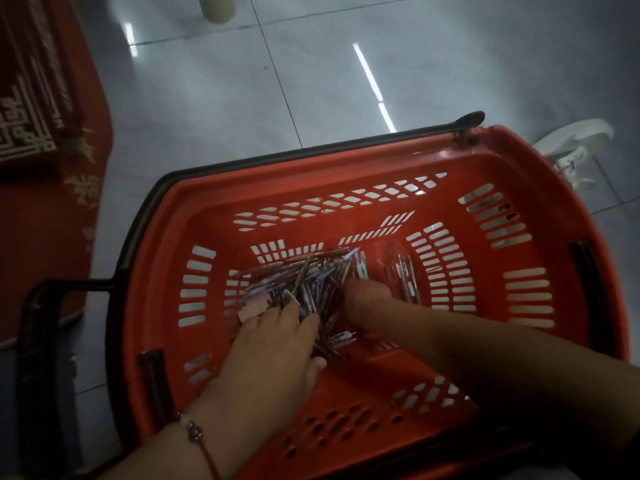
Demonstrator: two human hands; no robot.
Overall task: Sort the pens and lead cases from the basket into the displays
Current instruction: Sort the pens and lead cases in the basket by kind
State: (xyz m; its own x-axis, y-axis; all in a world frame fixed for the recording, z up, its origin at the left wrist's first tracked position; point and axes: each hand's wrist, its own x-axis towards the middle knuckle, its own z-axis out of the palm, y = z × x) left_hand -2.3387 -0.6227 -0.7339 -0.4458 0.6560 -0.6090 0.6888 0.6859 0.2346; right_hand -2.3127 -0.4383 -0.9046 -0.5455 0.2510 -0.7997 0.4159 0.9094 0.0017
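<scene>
Red basket [540, 237] on the tiled floor [311, 64], black handle folded back behind the far rim. Both hands are seen reaching down into it.

Pens [304, 282] are heaped in a loose pile on the basket bottom, left of centre. Long axes are mixed, but most are seen running from near-right to far-left, with several crossing. A smaller transparent packet [403, 275], likely holding lead cases or refills, lies just beside the pile on its right; contents too blurred to be named surely.

Left hand [273, 344] is laid on the near-left edge of the pile, fingers spread and fairly straight, tips touching the pens; nothing is seen pinched. Right hand [367, 306] is pushed in at the near-right edge of the pile, between it and the packet. Its fingertips are hidden under the pens, so whether anything is gripped cannot be told.

Judged: the pile lies directly ahead of and between both hands, so a two-sided gather is favoured. The packet is nearer the right hand. Since the pens lie crosswise to each other, alignment would be needed before a bundle is lifted.

Displays are not seen. A red patterned mat [52, 202] lies at left, a white shoe [575, 143] beyond the basket at right.
</scene>
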